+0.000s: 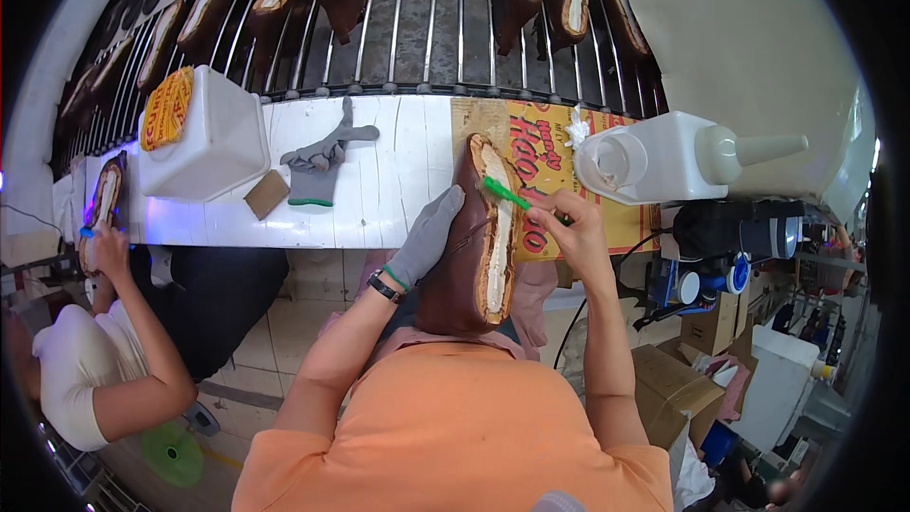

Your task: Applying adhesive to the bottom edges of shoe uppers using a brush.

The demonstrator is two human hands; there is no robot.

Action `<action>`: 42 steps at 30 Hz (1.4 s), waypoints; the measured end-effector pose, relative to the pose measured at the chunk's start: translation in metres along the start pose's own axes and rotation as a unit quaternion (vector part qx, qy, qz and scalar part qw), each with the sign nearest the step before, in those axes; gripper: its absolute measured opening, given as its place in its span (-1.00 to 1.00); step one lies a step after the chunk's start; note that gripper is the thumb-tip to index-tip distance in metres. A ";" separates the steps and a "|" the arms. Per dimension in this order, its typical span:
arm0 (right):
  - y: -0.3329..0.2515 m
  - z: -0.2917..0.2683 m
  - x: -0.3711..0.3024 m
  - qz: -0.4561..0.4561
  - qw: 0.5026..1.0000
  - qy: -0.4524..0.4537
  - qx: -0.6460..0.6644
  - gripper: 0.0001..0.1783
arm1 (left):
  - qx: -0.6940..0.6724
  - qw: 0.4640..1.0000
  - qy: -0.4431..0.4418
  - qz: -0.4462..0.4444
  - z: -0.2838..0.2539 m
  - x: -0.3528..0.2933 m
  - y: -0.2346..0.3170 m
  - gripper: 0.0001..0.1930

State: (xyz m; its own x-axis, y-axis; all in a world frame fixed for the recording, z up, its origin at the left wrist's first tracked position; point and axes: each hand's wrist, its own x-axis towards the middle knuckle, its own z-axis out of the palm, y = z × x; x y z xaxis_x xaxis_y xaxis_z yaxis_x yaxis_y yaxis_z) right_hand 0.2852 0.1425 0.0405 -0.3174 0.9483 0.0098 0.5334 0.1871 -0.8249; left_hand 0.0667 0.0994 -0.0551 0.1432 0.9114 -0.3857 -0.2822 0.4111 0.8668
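The gloved left hand [425, 242] grips a brown boot [441, 289] by its side, fingers partly hidden. The boot lies between lap and worktop [398, 180], pale underside facing right. The bare right hand [575, 228] pinches a green brush [505, 193], its tip at the underside's edge.

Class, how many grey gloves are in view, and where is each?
2: one worn glove on the person's left hand, one loose glove lying on the white bench top. Others may be hidden.
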 end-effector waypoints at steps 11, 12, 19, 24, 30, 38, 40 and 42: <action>0.029 0.010 0.083 0.017 0.996 -0.022 -0.082 -0.89 | 0.006 0.999 0.000 0.033 0.003 -0.003 0.007 -0.37; 0.032 0.007 0.087 0.060 0.996 -0.060 -0.040 -0.89 | 0.018 0.999 0.003 0.037 0.003 -0.003 0.007 -0.37; 0.025 -0.022 0.083 0.071 0.972 -0.216 0.051 -0.85 | 0.009 0.999 -0.013 0.036 0.002 -0.003 0.005 -0.34; 0.015 -0.035 0.076 0.089 0.959 -0.268 0.025 -0.85 | 0.001 0.999 -0.017 0.030 0.003 -0.004 0.007 -0.34; 0.007 -0.039 0.050 0.099 0.951 -0.285 0.064 -0.89 | -0.004 0.999 -0.021 0.034 0.005 -0.007 0.015 -0.35; -0.022 -0.038 -0.010 0.034 0.940 -0.327 0.093 -0.89 | -0.020 0.999 -0.023 0.027 0.006 -0.005 0.012 -0.35; -0.022 -0.036 -0.014 0.018 0.944 -0.313 0.103 -0.89 | -0.007 1.000 -0.012 0.019 0.006 -0.005 0.012 -0.35; -0.019 -0.033 -0.011 0.004 0.960 -0.266 0.086 -0.87 | -0.006 1.000 -0.015 0.013 0.006 -0.004 0.012 -0.35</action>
State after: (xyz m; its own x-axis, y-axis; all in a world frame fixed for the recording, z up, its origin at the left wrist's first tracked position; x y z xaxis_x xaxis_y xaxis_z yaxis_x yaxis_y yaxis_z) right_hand 0.3045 0.1371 0.0743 -0.6931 0.6761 -0.2500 0.4155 0.0912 -0.9050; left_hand 0.0682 0.1004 -0.0407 0.1642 0.9208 -0.3539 -0.2973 0.3883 0.8723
